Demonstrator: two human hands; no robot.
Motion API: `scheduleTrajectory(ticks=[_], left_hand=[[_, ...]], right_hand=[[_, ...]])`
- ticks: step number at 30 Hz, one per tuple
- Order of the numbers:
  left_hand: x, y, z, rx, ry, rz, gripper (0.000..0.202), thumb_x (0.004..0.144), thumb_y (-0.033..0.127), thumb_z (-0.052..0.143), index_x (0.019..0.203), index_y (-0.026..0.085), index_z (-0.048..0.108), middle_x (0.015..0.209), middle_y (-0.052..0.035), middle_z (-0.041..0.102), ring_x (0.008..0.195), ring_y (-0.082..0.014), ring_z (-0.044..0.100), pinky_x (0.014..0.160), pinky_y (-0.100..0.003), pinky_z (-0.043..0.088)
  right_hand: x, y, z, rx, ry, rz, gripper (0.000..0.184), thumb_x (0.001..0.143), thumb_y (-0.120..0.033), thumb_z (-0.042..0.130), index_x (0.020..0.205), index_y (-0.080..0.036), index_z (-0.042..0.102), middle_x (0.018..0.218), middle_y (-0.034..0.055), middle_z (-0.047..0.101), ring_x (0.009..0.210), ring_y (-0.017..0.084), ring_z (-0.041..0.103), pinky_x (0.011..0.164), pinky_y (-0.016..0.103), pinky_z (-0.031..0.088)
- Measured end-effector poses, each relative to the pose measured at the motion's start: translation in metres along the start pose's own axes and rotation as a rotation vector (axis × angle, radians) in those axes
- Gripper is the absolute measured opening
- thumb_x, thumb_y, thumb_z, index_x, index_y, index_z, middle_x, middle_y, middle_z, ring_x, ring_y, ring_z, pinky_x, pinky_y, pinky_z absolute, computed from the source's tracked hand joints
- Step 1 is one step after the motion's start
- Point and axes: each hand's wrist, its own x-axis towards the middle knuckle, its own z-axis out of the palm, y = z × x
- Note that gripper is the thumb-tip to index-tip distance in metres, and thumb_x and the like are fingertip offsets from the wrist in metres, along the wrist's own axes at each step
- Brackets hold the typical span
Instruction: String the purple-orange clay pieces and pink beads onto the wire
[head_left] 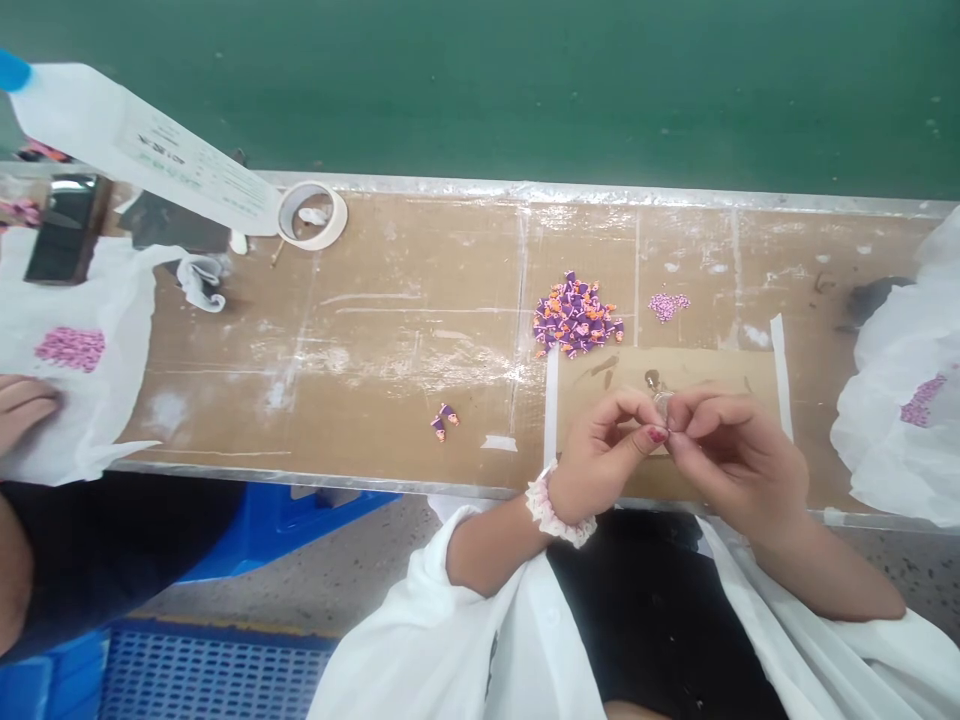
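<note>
My left hand (611, 450), with a white frilly band at its wrist, is closed in a pinch. Its fingertips meet those of my right hand (731, 450), also pinched. Whatever lies between the fingers is too small to make out. Both hands are over a cardboard sheet (705, 370) edged with white tape. Just beyond the fingertips sits a small dark brownish blob (652, 379). A heap of small purple and orange pieces (576, 315) lies beyond my left hand. A little pile of tiny pink pieces (667, 306) is farther back, past my fingers.
Two purple and orange pieces (444, 421) lie apart on the table (405, 350). At the left are a tape roll (337, 222), a white bottle (150, 150), a phone (66, 228) and another person's hand (22, 410) by pink pieces (70, 349). White plastic (877, 400) covers the right end.
</note>
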Motion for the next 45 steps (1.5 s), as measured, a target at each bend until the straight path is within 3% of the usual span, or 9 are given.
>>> scheduleTrajectory(ticks=[10,16,21,23,26,28,31,37,45], left_hand=[[0.002,0.019,-0.005,0.418,0.01,0.145,0.014,0.087,0.026,0.061,0.074,0.019,0.061,0.075,-0.0026,0.061,0.07,-0.0135,0.052,0.065,-0.027,0.042],[0.002,0.009,-0.005,0.516,-0.01,0.172,0.015,0.088,0.029,0.06,0.08,0.017,0.065,0.079,-0.0033,0.064,0.067,-0.0111,0.053,0.061,-0.024,0.042],[-0.008,0.017,-0.029,0.893,0.166,0.226,0.028,0.091,0.041,0.056,0.105,0.018,0.064,0.087,-0.0044,0.065,0.073,-0.0117,0.058,0.066,-0.024,0.046],[-0.021,0.031,-0.046,1.253,0.332,0.133,0.022,0.095,0.035,0.05,0.099,0.018,0.064,0.093,-0.0064,0.067,0.082,-0.0151,0.06,0.075,-0.027,0.047],[-0.041,0.052,-0.072,1.744,0.549,-0.286,0.019,0.093,0.031,0.05,0.089,0.017,0.062,0.095,-0.0098,0.067,0.093,-0.024,0.061,0.076,-0.033,0.045],[-0.049,0.061,-0.085,1.878,0.616,-0.549,0.024,0.094,0.036,0.048,0.091,0.016,0.061,0.092,-0.0112,0.067,0.09,-0.0268,0.063,0.072,-0.034,0.044],[-0.05,0.064,-0.095,1.914,0.659,-0.731,0.035,0.095,0.044,0.041,0.096,0.015,0.061,0.092,-0.0131,0.068,0.09,-0.0283,0.066,0.067,-0.033,0.043],[-0.036,0.062,-0.095,1.911,0.632,-0.795,0.034,0.098,0.037,0.033,0.104,0.015,0.059,0.104,-0.0136,0.068,0.093,-0.0286,0.067,0.061,-0.032,0.042],[-0.032,0.053,-0.1,2.028,0.445,-0.612,0.03,0.098,0.028,0.03,0.102,0.015,0.057,0.1,-0.0111,0.066,0.08,-0.0233,0.067,0.059,-0.03,0.042]], right_hand=[[0.0,0.004,-0.007,0.05,-0.082,0.098,0.025,0.081,-0.005,0.06,0.089,-0.026,0.049,0.079,-0.0002,0.057,0.07,0.013,0.058,0.059,0.026,0.05],[-0.009,0.011,-0.013,0.093,-0.007,0.171,0.025,0.078,-0.007,0.064,0.091,-0.026,0.054,0.08,0.0017,0.061,0.07,0.015,0.06,0.055,0.027,0.049],[-0.007,0.024,-0.033,-0.03,-0.009,0.128,0.027,0.07,-0.015,0.072,0.088,-0.026,0.056,0.079,0.002,0.063,0.071,0.02,0.064,0.051,0.029,0.05],[-0.004,0.029,-0.045,-0.205,-0.053,0.138,0.02,0.075,-0.021,0.068,0.088,-0.027,0.056,0.079,0.0021,0.064,0.065,0.019,0.063,0.049,0.029,0.049],[0.0,0.036,-0.059,-0.521,-0.188,0.113,0.012,0.079,-0.022,0.06,0.088,-0.027,0.055,0.073,0.0011,0.064,0.055,0.016,0.06,0.049,0.029,0.045],[0.003,0.04,-0.063,-0.628,-0.276,0.08,0.013,0.079,-0.019,0.058,0.089,-0.027,0.054,0.068,-0.0003,0.062,0.052,0.015,0.058,0.048,0.027,0.043],[0.008,0.042,-0.062,-0.678,-0.365,0.047,0.015,0.079,-0.018,0.058,0.089,-0.025,0.05,0.064,-0.0025,0.059,0.051,0.013,0.057,0.049,0.025,0.041],[0.011,0.04,-0.054,-0.775,-0.467,-0.024,0.012,0.083,-0.017,0.051,0.092,-0.023,0.048,0.068,-0.0025,0.058,0.052,0.012,0.054,0.052,0.024,0.038],[0.015,0.039,-0.047,-0.861,-0.577,-0.145,0.009,0.086,-0.014,0.045,0.086,-0.023,0.043,0.066,-0.0023,0.051,0.051,0.012,0.047,0.049,0.023,0.034]])
